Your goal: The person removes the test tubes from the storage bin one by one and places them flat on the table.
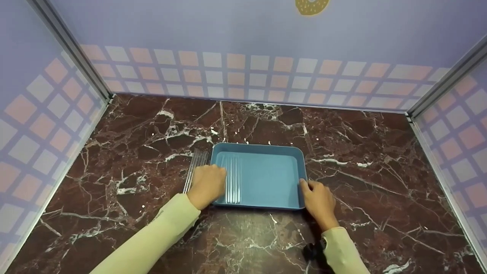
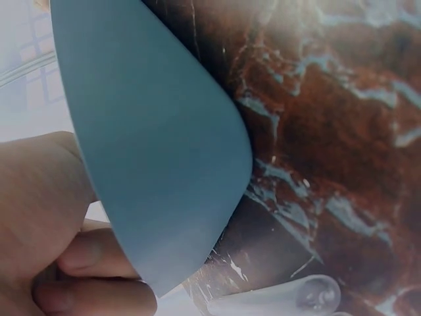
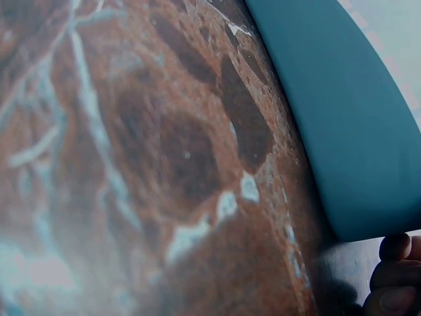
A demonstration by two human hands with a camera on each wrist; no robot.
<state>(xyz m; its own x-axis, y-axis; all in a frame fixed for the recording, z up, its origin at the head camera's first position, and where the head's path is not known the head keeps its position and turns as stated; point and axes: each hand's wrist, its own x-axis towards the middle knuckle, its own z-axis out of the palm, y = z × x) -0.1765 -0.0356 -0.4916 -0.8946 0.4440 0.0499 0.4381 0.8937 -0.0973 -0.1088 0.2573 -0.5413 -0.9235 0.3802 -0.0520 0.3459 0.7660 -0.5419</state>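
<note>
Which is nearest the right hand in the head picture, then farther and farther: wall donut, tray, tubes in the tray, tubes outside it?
From the right hand:
1. Tray: touching the hand.
2. Inside tubes: at the tray's left end.
3. Outside tubes: left of the tray.
4. Donut: up on the back wall.

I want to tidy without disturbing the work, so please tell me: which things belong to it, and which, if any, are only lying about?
Belong, I think:
blue tray, held at its right rim by the right grip
clear tubes inside it
outer tubes, beside its left side

Apparently not:
ring-shaped wall print, only decoration
dark object, unclear, perhaps worn
</note>
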